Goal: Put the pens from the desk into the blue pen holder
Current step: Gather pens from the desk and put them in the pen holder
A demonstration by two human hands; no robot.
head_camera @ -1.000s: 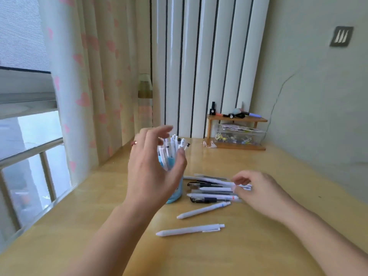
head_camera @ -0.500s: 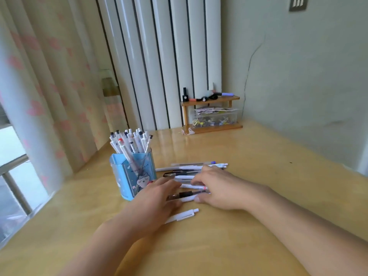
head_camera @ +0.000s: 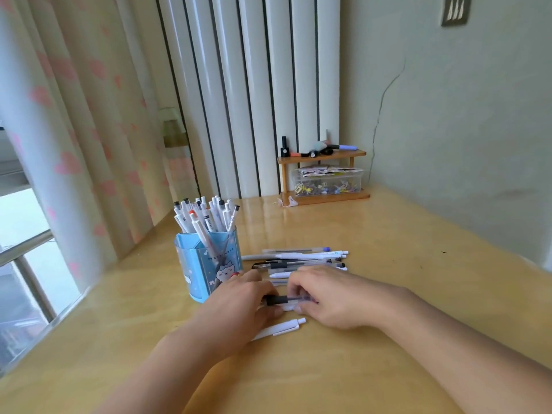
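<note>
Left to right: the blue pen holder (head_camera: pixel 209 264), already crowded; the left hand (head_camera: pixel 239 306) and right hand (head_camera: pixel 334 300) pinching a black-capped pen (head_camera: pixel 286 300) amid desk (head_camera: pixel 418 264) pens (head_camera: pixel 304 259): light, stiff, slippery, best gripped mid-barrel.

A small wooden shelf (head_camera: pixel 322 156) holding a clear box of clips (head_camera: pixel 327 183) stands at the surface's far edge, beside heart-patterned curtains (head_camera: pixel 74 130)

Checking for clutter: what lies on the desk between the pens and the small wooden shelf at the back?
In the head view, bare desk separates the pens from the wooden shelf.
</note>
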